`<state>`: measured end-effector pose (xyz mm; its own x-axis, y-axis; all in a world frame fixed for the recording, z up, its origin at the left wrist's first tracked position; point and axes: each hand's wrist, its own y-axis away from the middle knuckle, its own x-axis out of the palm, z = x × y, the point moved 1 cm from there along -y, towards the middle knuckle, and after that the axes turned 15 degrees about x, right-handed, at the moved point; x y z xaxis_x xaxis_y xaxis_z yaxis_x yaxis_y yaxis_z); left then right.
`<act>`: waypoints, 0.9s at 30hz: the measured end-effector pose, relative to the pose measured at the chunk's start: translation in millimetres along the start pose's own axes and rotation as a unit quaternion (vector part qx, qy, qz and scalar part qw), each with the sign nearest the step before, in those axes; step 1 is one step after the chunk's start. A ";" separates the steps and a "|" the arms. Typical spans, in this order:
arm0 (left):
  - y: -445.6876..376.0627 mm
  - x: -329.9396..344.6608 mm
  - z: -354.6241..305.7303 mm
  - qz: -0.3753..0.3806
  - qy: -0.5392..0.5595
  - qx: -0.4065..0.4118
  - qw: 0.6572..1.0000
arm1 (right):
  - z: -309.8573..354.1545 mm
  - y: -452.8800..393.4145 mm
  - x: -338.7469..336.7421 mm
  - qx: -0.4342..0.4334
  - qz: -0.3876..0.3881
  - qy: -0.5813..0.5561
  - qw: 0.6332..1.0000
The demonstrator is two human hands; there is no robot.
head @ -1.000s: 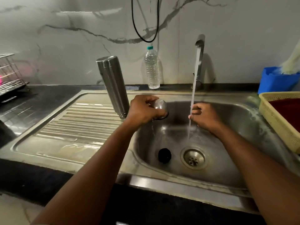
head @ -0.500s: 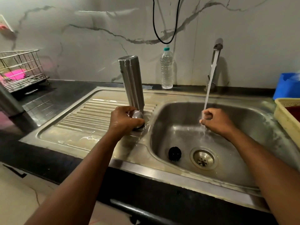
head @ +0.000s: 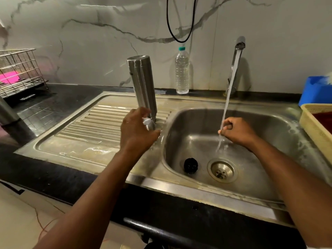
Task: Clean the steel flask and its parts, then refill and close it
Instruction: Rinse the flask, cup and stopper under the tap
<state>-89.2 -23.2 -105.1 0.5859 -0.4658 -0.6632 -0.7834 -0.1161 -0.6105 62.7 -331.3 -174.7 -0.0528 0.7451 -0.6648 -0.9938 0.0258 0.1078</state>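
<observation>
The steel flask (head: 142, 87) stands upside down on the drainboard (head: 93, 123), close to the basin. At its foot stands a small steel cap (head: 149, 124). My left hand (head: 136, 133) arches over the cap with its fingers loosened and spread, thumb beside it. My right hand (head: 235, 131) is curled into a fist under the running water (head: 230, 87) from the tap (head: 237, 56), over the sink basin (head: 269, 133). Nothing shows inside that fist. A black round part (head: 190, 165) lies on the basin floor next to the drain (head: 222, 170).
A clear plastic water bottle (head: 182, 71) stands at the wall behind the sink. A wire rack (head: 18, 72) with something pink sits far left. A yellow basket (head: 316, 126) and a blue tub (head: 316, 92) are at the right. A black cable (head: 179, 24) hangs on the wall.
My left hand carried the steel cap from over the basin to the drainboard beside the flask, and its fingers now loosen. My right hand stays under the water.
</observation>
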 end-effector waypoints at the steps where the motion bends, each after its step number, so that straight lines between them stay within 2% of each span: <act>1: -2.9 7.4 -9.5 0.032 0.010 0.025 0.999 | 0.4 0.2 -0.1 0.003 0.001 0.002 1.000; 3: -13.1 25.0 -26.6 0.128 0.006 0.065 0.990 | 0.5 -1.6 0.4 0.014 0.004 0.003 1.000; 6: -33.8 60.9 -46.5 0.270 -0.025 0.120 0.955 | -2.0 -5.2 2.1 0.052 0.024 -0.039 0.998; 10: -43.6 117.2 -60.2 0.443 -0.065 0.097 0.889 | -4.5 -8.8 5.4 0.075 0.034 -0.050 0.995; 13: -35.0 145.6 -59.5 0.536 -0.118 0.091 0.831 | -2.8 -9.5 8.4 0.080 0.031 -0.051 0.995; 17: -26.5 164.5 -55.5 0.578 -0.131 0.086 0.801 | -6.0 -12.8 8.7 0.091 0.035 -0.059 0.994; 22: -26.6 167.3 -54.7 0.566 -0.156 0.087 0.805 | -3.3 -9.9 6.5 0.091 0.042 -0.058 0.993; 27: -24.9 171.3 -42.8 0.563 -0.111 0.063 0.817 | -6.1 -10.9 3.0 0.100 0.042 -0.059 0.992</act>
<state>21.8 -137.7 -185.0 -0.4563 -0.0434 -0.8888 -0.8325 0.3735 0.4092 72.8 -333.5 -182.3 -0.1103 0.8232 -0.5569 -0.9466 0.0837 0.3112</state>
